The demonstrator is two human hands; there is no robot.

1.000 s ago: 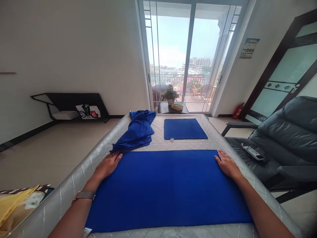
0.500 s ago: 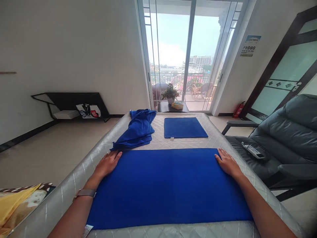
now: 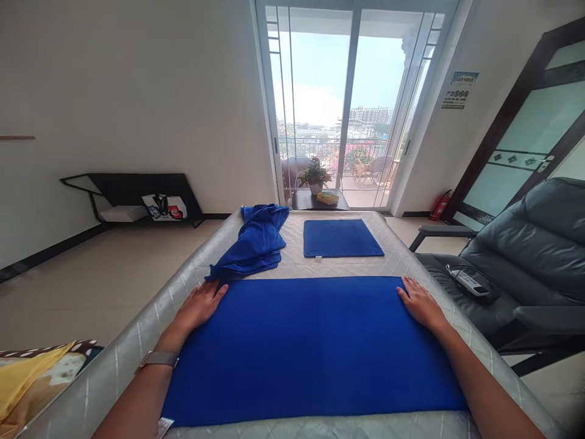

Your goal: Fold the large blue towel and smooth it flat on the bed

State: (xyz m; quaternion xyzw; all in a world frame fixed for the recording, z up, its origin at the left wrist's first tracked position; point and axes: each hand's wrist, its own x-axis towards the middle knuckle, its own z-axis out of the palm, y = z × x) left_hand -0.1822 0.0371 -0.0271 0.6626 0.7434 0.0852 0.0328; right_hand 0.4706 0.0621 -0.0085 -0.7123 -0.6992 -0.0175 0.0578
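A blue cloth (image 3: 315, 347) lies spread flat as a wide rectangle, with a white tag at its near left corner. My left hand (image 3: 201, 306) rests open on its far left corner, palm down, a watch band on the wrist. On the far right corner lies my right hand (image 3: 418, 300), flat with fingers stretched out. Just beyond my left fingertips is a crumpled pile of blue cloth (image 3: 260, 238). Farther back to the right sits a smaller, neatly folded blue cloth (image 3: 342, 238) with a small white tag. The palms hide the corners beneath them.
Everything blue lies on a pale quilted mattress (image 3: 292, 268). A dark armchair (image 3: 516, 244) holding a power strip (image 3: 470, 282) stands on the right. Past the far end are a small table (image 3: 301, 200) with a potted plant (image 3: 315, 175). Patterned fabric (image 3: 41, 381) shows at lower left.
The view has tilted up very slightly, so everything sits a little lower. Both hands stay flat on the cloth's far corners, and the cloths have not visibly moved.
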